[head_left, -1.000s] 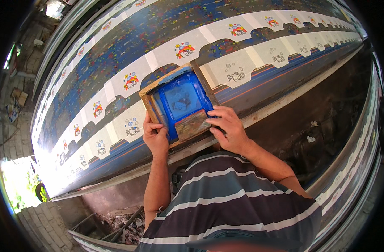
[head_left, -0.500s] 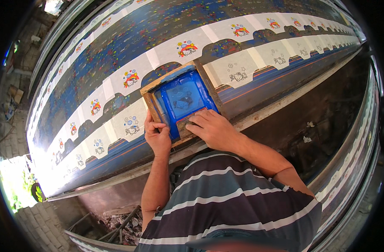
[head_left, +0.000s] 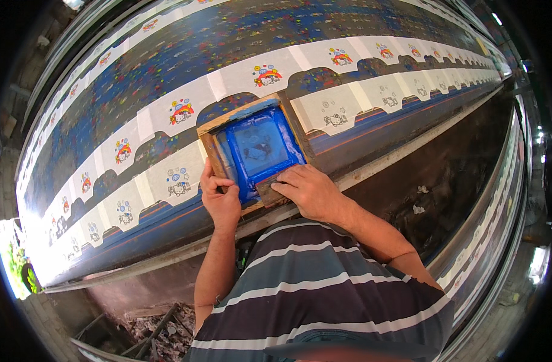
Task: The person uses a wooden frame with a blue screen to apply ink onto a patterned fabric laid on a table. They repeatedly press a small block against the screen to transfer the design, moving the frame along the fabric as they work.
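Note:
A wooden screen-printing frame [head_left: 236, 114] lies tilted across the front row of white printed pieces. Blue ink coats its inner borders around a paler mesh window [head_left: 261, 145], through which a dark design shows. At the frame's left side, my left hand [head_left: 221, 196] is closed, thumb and fingers gripping the wooden edge. My right hand [head_left: 312, 190] grips a small wooden squeegee [head_left: 267, 194] at the frame's near side. The squeegee's lower edge sits by the blue ink, and my fingers partly cover it. The white piece [head_left: 178, 181] just left of the frame carries black outlines with blue spots.
Rows of white pieces [head_left: 267, 75] with coloured prints run along the long, paint-spotted table [head_left: 185, 66]. To the right, front-row pieces [head_left: 333, 113] bear outlines only. A rail [head_left: 372, 168] borders the table's near side. Debris [head_left: 167, 329] lies below at the left.
The whole view has shifted slightly. My right hand and the squeegee have moved a little toward me inside the frame. My left hand keeps its hold on the frame's left edge.

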`<state>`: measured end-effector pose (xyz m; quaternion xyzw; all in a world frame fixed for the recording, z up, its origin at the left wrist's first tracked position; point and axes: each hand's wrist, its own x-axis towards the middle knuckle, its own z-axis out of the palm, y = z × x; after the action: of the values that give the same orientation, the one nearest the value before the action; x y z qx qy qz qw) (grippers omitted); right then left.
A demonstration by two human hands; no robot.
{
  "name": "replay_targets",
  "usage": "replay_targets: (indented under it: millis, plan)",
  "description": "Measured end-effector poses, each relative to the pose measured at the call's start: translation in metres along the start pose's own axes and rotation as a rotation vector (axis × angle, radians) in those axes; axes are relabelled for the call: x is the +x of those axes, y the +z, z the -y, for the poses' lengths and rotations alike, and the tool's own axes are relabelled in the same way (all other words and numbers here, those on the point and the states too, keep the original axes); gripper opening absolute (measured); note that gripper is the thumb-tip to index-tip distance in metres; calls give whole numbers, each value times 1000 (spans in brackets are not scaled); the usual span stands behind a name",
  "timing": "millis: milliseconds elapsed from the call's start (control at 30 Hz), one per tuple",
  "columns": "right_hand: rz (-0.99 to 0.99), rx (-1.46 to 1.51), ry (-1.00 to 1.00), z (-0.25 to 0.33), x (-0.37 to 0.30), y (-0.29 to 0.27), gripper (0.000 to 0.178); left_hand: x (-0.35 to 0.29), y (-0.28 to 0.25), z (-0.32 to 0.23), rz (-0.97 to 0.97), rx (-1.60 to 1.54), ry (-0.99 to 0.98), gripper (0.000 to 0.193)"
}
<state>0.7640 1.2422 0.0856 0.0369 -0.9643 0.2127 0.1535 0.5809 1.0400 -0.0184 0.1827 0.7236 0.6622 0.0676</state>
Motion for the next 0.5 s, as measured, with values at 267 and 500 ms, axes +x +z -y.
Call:
replay_targets:
  millis: [267,500]
  plan:
    - [-34,-46,-13,-2,6,12,34,-1,3,0,3,88,82,20]
    - [-117,-72,-45,-46,73,26,38,-2,7,-2,-33,129,122,20]
